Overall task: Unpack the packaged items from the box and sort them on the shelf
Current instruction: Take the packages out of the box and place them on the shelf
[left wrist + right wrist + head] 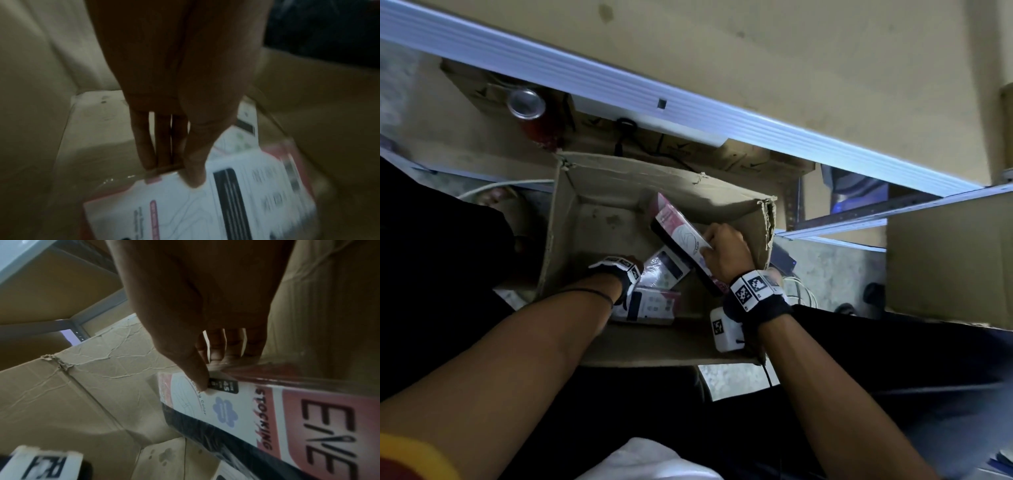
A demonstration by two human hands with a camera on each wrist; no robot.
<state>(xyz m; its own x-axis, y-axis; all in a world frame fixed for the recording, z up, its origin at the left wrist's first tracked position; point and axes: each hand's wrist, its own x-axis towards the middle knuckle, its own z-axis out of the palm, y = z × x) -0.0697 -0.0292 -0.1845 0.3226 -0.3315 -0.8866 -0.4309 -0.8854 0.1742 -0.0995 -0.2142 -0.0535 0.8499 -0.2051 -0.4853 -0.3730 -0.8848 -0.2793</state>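
An open cardboard box (619, 178) stands on the floor in front of me. My right hand (717, 240) grips a pink, white and black stocking package (678, 229) and holds it tilted up inside the box. In the right wrist view my right hand (209, 369) has its thumb on the printed front of that package (308, 418) and its fingers behind. My left hand (176, 173) pinches the top edge of another flat package (205, 203) low in the box. More packages (650, 305) lie at the near side; in the head view the wrist band hides my left fingers.
A shelf board (791, 51) with a pale metal rail (688, 102) runs overhead at the back. Under it sit cartons and a can (525, 102). Another large carton (945, 260) stands at the right, with cables (801, 294) on the floor beside the box.
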